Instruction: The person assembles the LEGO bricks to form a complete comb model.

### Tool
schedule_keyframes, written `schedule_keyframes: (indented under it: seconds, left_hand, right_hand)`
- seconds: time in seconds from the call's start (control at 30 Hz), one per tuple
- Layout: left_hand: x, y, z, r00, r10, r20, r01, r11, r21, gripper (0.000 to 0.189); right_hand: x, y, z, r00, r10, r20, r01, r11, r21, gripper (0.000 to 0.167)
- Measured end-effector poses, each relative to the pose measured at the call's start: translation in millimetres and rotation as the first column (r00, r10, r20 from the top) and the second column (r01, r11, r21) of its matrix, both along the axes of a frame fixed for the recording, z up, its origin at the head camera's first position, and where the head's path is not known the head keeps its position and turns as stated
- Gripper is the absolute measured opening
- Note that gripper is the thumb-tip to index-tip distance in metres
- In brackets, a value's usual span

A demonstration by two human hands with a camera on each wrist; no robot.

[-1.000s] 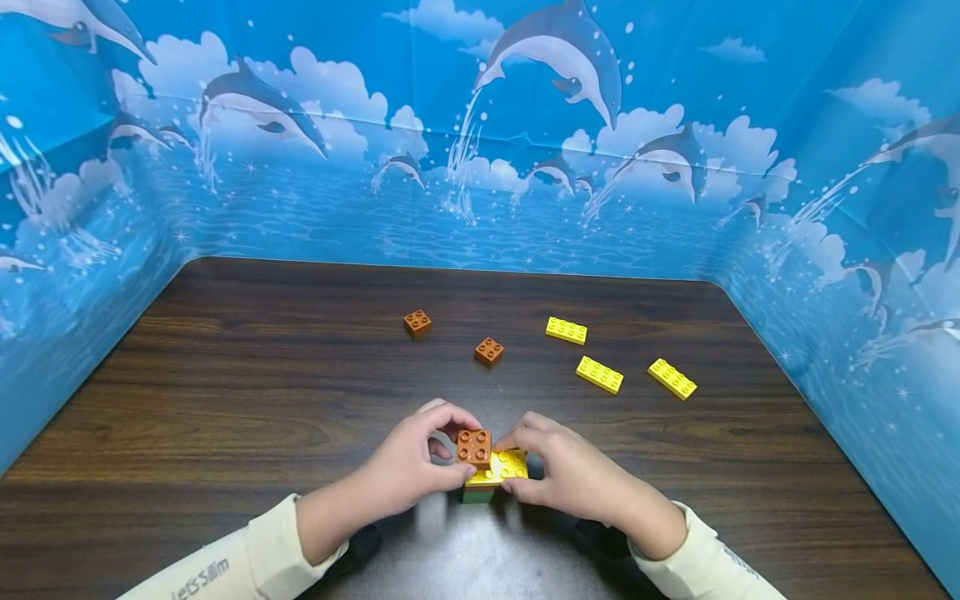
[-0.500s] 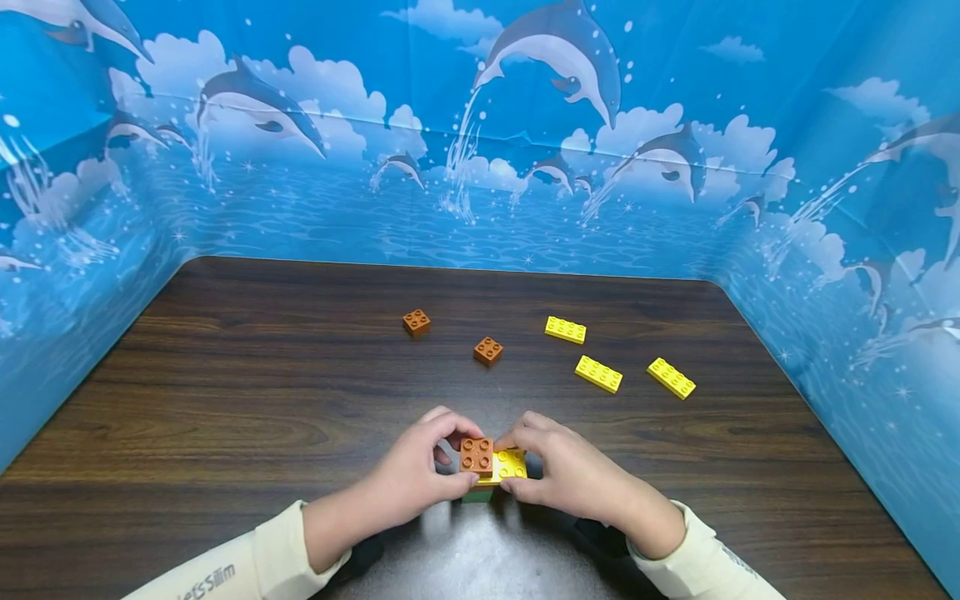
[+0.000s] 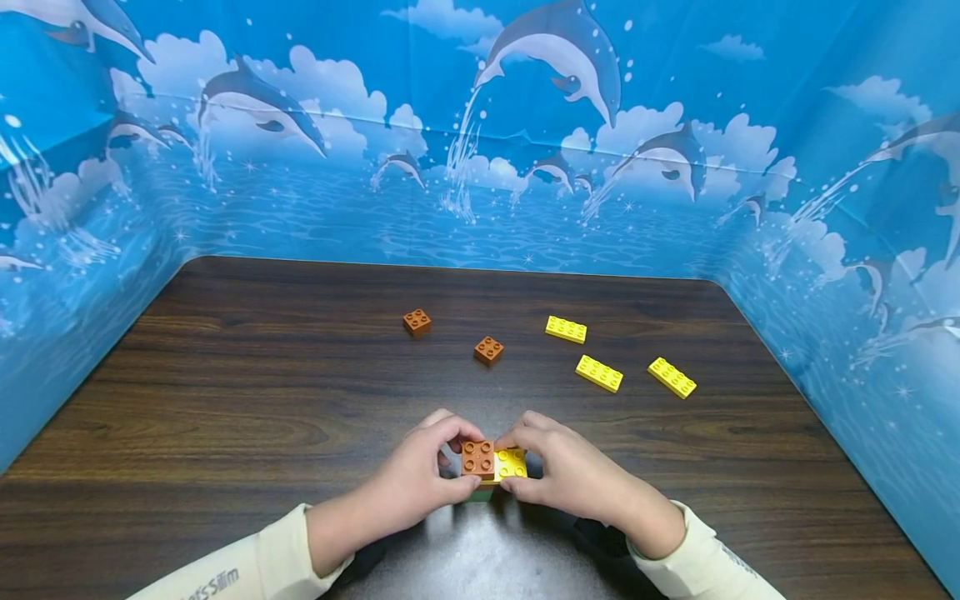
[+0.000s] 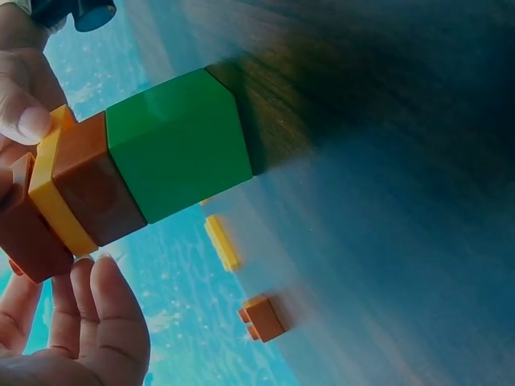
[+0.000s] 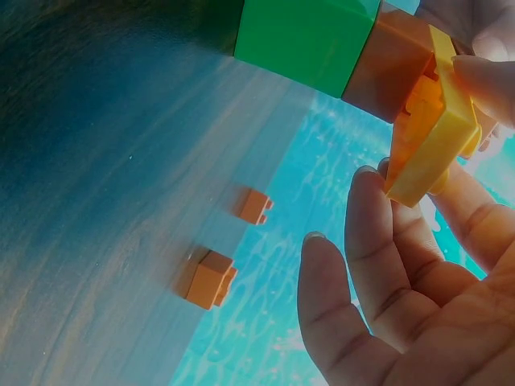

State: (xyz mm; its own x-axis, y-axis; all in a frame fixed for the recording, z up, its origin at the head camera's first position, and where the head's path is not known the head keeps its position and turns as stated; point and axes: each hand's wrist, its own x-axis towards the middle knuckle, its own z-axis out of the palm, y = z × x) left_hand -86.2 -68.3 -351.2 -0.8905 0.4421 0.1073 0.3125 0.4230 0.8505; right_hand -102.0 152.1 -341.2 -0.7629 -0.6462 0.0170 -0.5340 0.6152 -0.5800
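A small stack of toy building bricks stands on the near part of the table. At its base is a green block (image 4: 181, 145), with a brown brick (image 4: 98, 181) above it and a yellow plate (image 5: 438, 153) over that, which overhangs to the right. My left hand (image 3: 420, 468) pinches another brown brick (image 3: 477, 460) between thumb and fingers, on the left half of the plate's top. Whether its studs are fully pressed together cannot be seen. On the right, my right hand (image 3: 573, 471) holds the yellow plate's free end by its front and back edges.
Farther back on the dark wooden table (image 3: 262, 375) lie two loose brown bricks, one left (image 3: 417, 322) and one nearer the middle (image 3: 489, 351). Several yellow plates (image 3: 599, 373) lie to their right. A blue dolphin-print sheet (image 3: 480, 217) walls the back and sides.
My left hand has moved slightly right and toward me, carrying the brown brick over the left end of the yellow plate. My right hand has stayed in place.
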Motion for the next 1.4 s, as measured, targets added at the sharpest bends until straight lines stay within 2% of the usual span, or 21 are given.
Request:
schedule_keyframes:
  seconds: [0.2,0.57,0.87,1.03,1.27,1.4]
  left_hand:
    - [1.4,2.3,3.8,1.000,0.010,-0.023,-0.011,0.998,-0.057,0.029]
    - [0.9,4.7,11.4,0.999,-0.008,-0.032,0.004,0.991,-0.137,0.029]
    - [-0.9,4.0,7.3,1.000,-0.010,0.024,0.012,0.997,-0.076,0.030]
    - [-0.8,1.0,4.4,0.998,-0.011,0.063,0.014,0.999,-0.048,0.031]
    - [0.3,-3.4,3.8,0.999,0.001,0.054,0.001,0.999,-0.036,0.036]
    - [0.2,-5.9,5.9,0.998,-0.008,0.062,0.009,1.000,-0.021,0.031]
  right_hand:
    - [-0.2,0,-0.6,1.000,-0.001,0.012,0.001,1.000,-0.011,0.028]
    - [-0.6,0,-1.1,1.000,-0.007,0.015,0.007,1.000,-0.011,0.028]
    - [0.9,0,-0.9,1.000,-0.007,-0.016,0.007,1.000,-0.010,0.031]
    - [2.5,-1,-0.1,0.999,-0.008,-0.039,0.006,0.999,-0.048,0.032]
    - [3.3,-3,0.2,0.999,-0.027,-0.044,0.023,0.996,-0.086,0.031]
    - [2.9,-3,-0.4,0.999,-0.022,-0.030,0.019,0.995,-0.096,0.028]
